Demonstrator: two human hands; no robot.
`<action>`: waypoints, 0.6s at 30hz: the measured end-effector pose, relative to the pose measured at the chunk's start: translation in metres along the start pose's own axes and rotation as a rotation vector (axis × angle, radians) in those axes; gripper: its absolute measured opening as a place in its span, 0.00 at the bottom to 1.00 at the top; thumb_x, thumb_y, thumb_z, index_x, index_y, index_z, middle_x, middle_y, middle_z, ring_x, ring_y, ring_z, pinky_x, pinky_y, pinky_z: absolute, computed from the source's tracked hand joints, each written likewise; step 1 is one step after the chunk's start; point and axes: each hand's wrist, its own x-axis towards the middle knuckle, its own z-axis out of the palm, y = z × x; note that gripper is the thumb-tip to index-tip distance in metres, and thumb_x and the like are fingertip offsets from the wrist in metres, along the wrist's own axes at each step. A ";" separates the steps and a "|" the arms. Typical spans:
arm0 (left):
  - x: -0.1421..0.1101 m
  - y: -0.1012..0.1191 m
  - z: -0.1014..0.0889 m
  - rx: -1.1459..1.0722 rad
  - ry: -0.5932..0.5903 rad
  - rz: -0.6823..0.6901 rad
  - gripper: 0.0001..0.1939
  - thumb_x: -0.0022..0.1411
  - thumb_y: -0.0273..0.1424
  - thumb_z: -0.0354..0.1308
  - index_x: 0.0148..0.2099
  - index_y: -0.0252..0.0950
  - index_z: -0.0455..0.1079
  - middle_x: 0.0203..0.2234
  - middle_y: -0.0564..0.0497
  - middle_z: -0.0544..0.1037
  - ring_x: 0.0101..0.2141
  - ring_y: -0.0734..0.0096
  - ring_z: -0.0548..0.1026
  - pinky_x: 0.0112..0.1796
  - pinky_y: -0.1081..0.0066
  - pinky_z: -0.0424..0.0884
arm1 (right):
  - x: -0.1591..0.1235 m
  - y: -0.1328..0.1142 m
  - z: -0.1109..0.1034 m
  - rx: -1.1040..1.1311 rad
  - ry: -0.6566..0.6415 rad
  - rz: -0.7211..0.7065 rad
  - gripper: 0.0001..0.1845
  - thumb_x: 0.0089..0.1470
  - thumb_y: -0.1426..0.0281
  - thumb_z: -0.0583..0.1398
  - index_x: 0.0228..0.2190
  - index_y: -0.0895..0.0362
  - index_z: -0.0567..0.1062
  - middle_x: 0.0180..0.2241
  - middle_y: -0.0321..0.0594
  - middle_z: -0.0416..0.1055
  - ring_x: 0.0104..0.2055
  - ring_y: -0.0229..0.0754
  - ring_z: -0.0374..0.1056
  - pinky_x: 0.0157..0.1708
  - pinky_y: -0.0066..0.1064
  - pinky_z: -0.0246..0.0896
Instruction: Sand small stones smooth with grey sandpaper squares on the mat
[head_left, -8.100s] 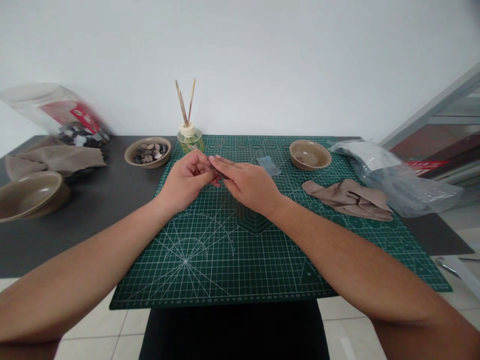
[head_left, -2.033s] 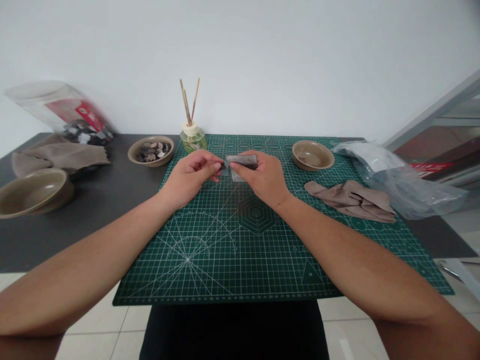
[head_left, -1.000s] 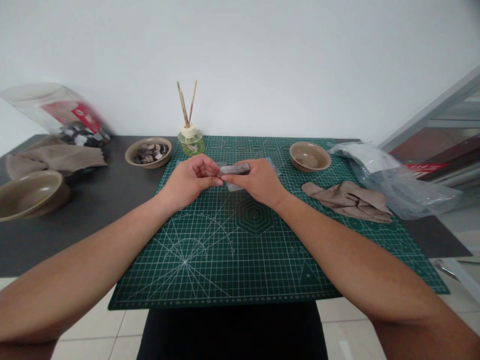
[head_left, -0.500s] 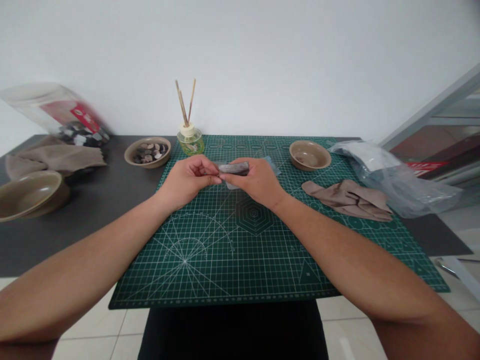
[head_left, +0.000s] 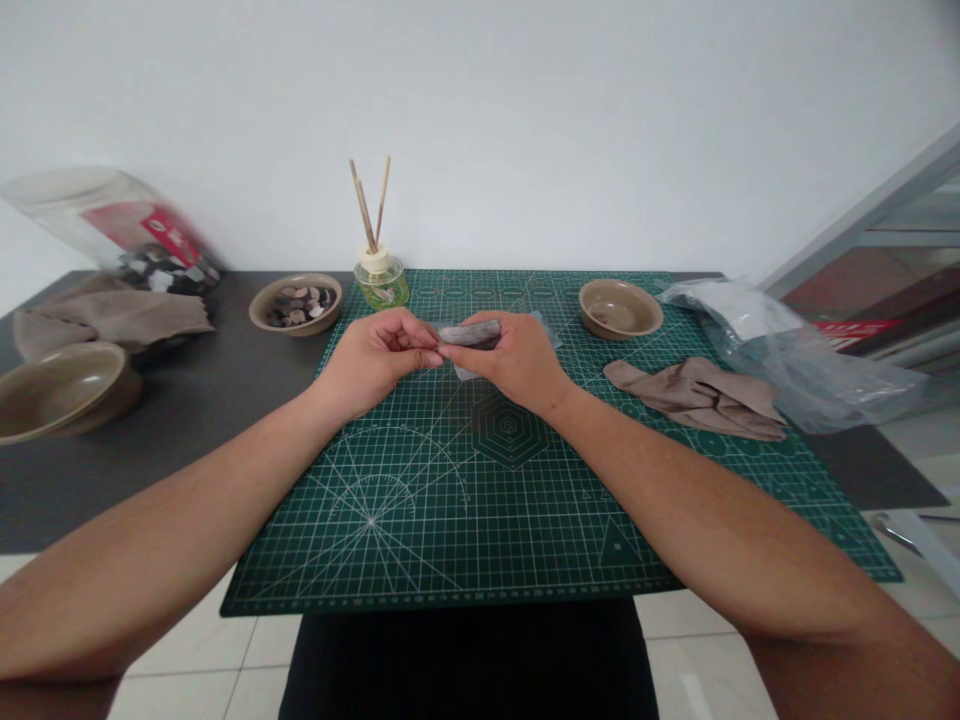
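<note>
Above the green cutting mat, my hands meet fingertip to fingertip. My right hand is closed around a grey, roll-shaped piece with a mottled surface; its material is unclear. Thumb and forefinger of my left hand pinch together at the left end of this piece. Whatever lies between those fingertips is too small and hidden to name. A pale, see-through sheet shows just under the fingers, and a bluish bit of film peeks out behind my right hand.
Left of the mat are a bowl of dark and pale slices, an oval bowl, a brown cloth and a clear jar. A reed diffuser stands behind my left hand. Rightward are another bowl, a crumpled cloth and a plastic bag.
The hands stay almost in place, with only a very slight shift of the grey piece to the right. Grip and surroundings look the same.
</note>
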 end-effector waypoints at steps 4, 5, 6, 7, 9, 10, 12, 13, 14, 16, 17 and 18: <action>0.000 -0.001 0.000 0.008 0.003 0.007 0.20 0.41 0.33 0.84 0.29 0.36 0.75 0.30 0.52 0.83 0.34 0.67 0.82 0.41 0.64 0.80 | 0.001 0.002 0.000 0.038 -0.021 0.005 0.14 0.54 0.58 0.73 0.35 0.55 0.86 0.31 0.36 0.83 0.34 0.40 0.75 0.36 0.31 0.63; 0.000 -0.001 0.000 0.012 0.005 0.007 0.20 0.41 0.33 0.84 0.29 0.36 0.75 0.31 0.52 0.83 0.34 0.67 0.82 0.41 0.64 0.80 | 0.001 0.002 0.000 0.047 -0.025 0.010 0.14 0.54 0.57 0.73 0.35 0.55 0.85 0.30 0.36 0.82 0.33 0.40 0.75 0.36 0.31 0.63; 0.001 -0.002 0.000 0.015 0.007 0.006 0.21 0.41 0.34 0.84 0.29 0.36 0.75 0.31 0.52 0.83 0.34 0.67 0.82 0.41 0.64 0.80 | 0.001 0.002 0.000 0.053 -0.027 0.017 0.15 0.54 0.57 0.73 0.35 0.56 0.85 0.30 0.36 0.82 0.33 0.40 0.75 0.36 0.31 0.62; 0.001 -0.002 0.000 0.016 0.008 0.005 0.21 0.41 0.34 0.85 0.29 0.36 0.75 0.31 0.52 0.83 0.34 0.67 0.82 0.41 0.64 0.80 | 0.002 0.002 0.000 0.056 -0.027 0.025 0.15 0.54 0.57 0.73 0.35 0.56 0.85 0.30 0.36 0.82 0.34 0.40 0.75 0.35 0.30 0.62; 0.001 -0.003 0.000 0.013 0.006 0.002 0.21 0.41 0.34 0.84 0.29 0.36 0.75 0.31 0.52 0.84 0.33 0.67 0.82 0.41 0.63 0.80 | 0.002 0.001 0.001 0.059 -0.022 0.031 0.15 0.53 0.57 0.73 0.34 0.56 0.85 0.30 0.36 0.82 0.34 0.40 0.74 0.34 0.30 0.62; 0.001 -0.003 0.000 0.012 0.003 0.000 0.20 0.41 0.34 0.84 0.30 0.37 0.76 0.31 0.52 0.84 0.33 0.67 0.82 0.41 0.63 0.80 | 0.002 0.001 0.001 0.063 -0.020 0.030 0.15 0.53 0.57 0.73 0.33 0.56 0.84 0.29 0.35 0.81 0.33 0.40 0.74 0.34 0.30 0.61; 0.000 -0.003 -0.001 0.013 0.000 0.003 0.19 0.42 0.34 0.83 0.30 0.37 0.76 0.30 0.52 0.83 0.32 0.66 0.82 0.41 0.62 0.81 | 0.002 0.000 0.001 0.074 -0.012 0.025 0.15 0.53 0.56 0.74 0.33 0.56 0.84 0.28 0.34 0.80 0.32 0.39 0.73 0.34 0.30 0.61; 0.000 -0.003 -0.001 0.017 -0.001 0.006 0.19 0.43 0.34 0.83 0.30 0.37 0.76 0.29 0.52 0.83 0.32 0.66 0.82 0.41 0.62 0.81 | 0.002 0.000 0.001 0.079 -0.010 0.025 0.16 0.52 0.56 0.74 0.32 0.56 0.84 0.27 0.34 0.79 0.31 0.39 0.73 0.33 0.30 0.61; 0.000 -0.003 -0.001 0.021 -0.002 0.011 0.18 0.43 0.34 0.83 0.30 0.37 0.76 0.29 0.52 0.83 0.32 0.66 0.82 0.41 0.62 0.81 | 0.002 0.000 0.001 0.080 -0.005 0.027 0.17 0.52 0.55 0.74 0.32 0.56 0.84 0.27 0.34 0.79 0.31 0.39 0.72 0.33 0.31 0.61; 0.000 -0.003 -0.001 0.026 -0.003 0.019 0.18 0.43 0.34 0.83 0.30 0.37 0.76 0.29 0.52 0.84 0.32 0.66 0.82 0.40 0.63 0.81 | 0.001 0.000 0.001 0.075 0.003 0.033 0.19 0.52 0.53 0.75 0.33 0.55 0.83 0.27 0.34 0.79 0.31 0.39 0.72 0.33 0.31 0.62; 0.000 -0.002 -0.002 0.026 -0.004 0.022 0.18 0.43 0.34 0.83 0.30 0.37 0.76 0.30 0.52 0.84 0.33 0.66 0.82 0.40 0.63 0.81 | 0.001 0.000 0.001 0.071 0.008 0.034 0.19 0.51 0.53 0.75 0.33 0.55 0.83 0.27 0.34 0.79 0.31 0.39 0.72 0.33 0.31 0.62; 0.000 -0.002 -0.001 0.026 -0.005 0.026 0.18 0.43 0.34 0.83 0.30 0.37 0.76 0.30 0.51 0.84 0.33 0.66 0.82 0.41 0.63 0.81 | 0.001 0.000 0.001 0.068 0.011 0.033 0.20 0.52 0.52 0.75 0.33 0.56 0.83 0.28 0.35 0.80 0.31 0.39 0.72 0.33 0.31 0.62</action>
